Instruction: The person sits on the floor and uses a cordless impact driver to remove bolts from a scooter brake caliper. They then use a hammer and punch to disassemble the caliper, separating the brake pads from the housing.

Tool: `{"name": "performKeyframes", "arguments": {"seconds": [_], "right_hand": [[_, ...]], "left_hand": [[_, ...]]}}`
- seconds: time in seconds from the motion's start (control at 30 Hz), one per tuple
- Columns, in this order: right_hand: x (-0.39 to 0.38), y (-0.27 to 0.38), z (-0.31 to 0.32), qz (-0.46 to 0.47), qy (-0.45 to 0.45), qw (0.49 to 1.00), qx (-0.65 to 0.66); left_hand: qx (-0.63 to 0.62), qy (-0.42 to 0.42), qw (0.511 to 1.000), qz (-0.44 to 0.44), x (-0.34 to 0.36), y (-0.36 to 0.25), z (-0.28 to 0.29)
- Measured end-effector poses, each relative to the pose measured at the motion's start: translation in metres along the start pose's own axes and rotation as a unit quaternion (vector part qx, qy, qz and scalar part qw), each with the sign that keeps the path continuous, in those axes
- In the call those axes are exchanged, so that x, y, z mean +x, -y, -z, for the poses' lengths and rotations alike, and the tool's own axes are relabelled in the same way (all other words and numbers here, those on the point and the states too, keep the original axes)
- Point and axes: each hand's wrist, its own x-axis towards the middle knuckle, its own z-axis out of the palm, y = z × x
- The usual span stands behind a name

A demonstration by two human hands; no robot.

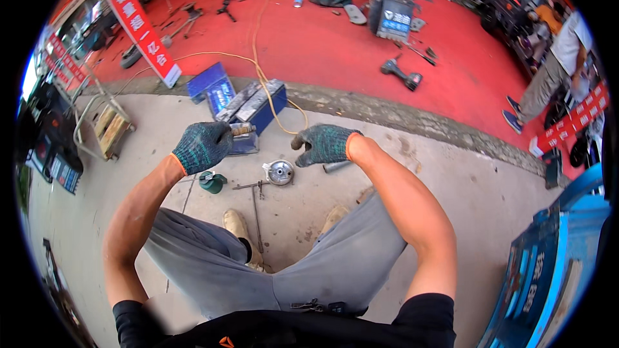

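Both my hands wear dark green knitted gloves with orange cuffs. My left hand [205, 146] is closed on a short brownish metal cylinder [242, 129] that juts out from the fingertips toward the right. Opposite it, my right hand [321, 145] holds nothing, thumb and fingers curved apart. On the concrete below lie a round silver metal drum-like part [280, 172], a T-handle wrench [256, 219] between my shoes and a dark green container [212, 182]. Partly under my right hand sits a grey cylinder [336, 167].
An opened blue box [271, 98] stands just ahead, with a yellow-orange cord [256, 38] beside it. Behind runs a low stone edge [412, 122] bordering red flooring, where a cordless power tool [402, 75] lies. A blue metal structure [541, 270] is at right; a person [554, 67] stands farther off.
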Motion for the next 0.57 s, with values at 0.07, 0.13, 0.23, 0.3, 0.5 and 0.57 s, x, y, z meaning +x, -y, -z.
{"name": "performKeyframes", "arguments": {"seconds": [0.07, 0.13, 0.23, 0.3, 0.5, 0.57], "right_hand": [[0.005, 0.004, 0.004, 0.008, 0.014, 1.000, 0.007], [0.008, 0.006, 0.009, 0.003, 0.008, 1.000, 0.011], [0.011, 0.019, 0.020, -0.019, 0.000, 1.000, 0.006], [0.013, 0.028, 0.022, -0.023, -0.003, 0.999, 0.022], [0.019, 0.016, 0.014, -0.064, 0.030, 0.996, 0.055], [0.028, -0.003, 0.011, -0.048, 0.066, 0.996, 0.043]], "left_hand": [[-0.033, 0.006, 0.999, 0.029, -0.013, 0.006, 0.009], [-0.035, 0.018, 0.999, 0.021, -0.014, 0.004, 0.014], [-0.068, 0.043, 0.996, -0.026, -0.009, 0.006, 0.004], [-0.075, 0.069, 0.995, -0.011, -0.008, 0.014, -0.012], [-0.107, 0.095, 0.981, -0.133, 0.010, 0.020, -0.059], [-0.105, 0.132, 0.979, -0.118, 0.011, 0.015, -0.033]]}}
